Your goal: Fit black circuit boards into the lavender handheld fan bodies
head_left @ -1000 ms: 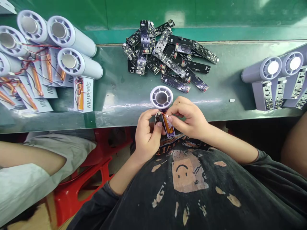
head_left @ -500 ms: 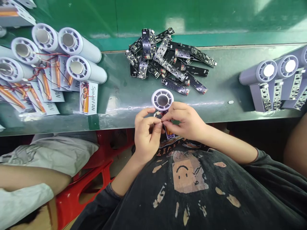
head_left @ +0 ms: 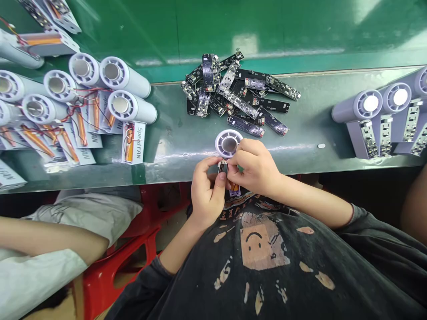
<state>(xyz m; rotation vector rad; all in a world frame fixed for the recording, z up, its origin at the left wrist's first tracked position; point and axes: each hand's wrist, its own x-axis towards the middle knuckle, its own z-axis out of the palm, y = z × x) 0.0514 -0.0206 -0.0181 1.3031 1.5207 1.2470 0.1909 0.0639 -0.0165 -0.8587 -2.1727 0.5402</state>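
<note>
A small handheld fan [head_left: 228, 144] with a round ribbed end and a silver disc sits in front of me at the bench edge. Its open handle [head_left: 235, 190] shows orange beneath my fingers. My left hand [head_left: 207, 189] grips a narrow circuit board [head_left: 221, 167] between thumb and fingers, just below the fan's round end. Close against it, the fingers of my right hand [head_left: 254, 164] are pinched together at the board's upper end. What they hold is hidden by the fingers.
Several loose circuit boards [head_left: 242, 93] lie heaped beyond the fan. On the left stand several fans [head_left: 133, 106] with orange cells and wires exposed; on the right, fans with boards [head_left: 367, 129] fitted. A small white piece [head_left: 320, 146] lies on the bench. Someone's arm [head_left: 50, 240] is at left.
The circuit board in my left hand now shows more plainly, turned upright. My right fingers have shifted slightly to its upper end. The camera view has tilted and moved a little left.
</note>
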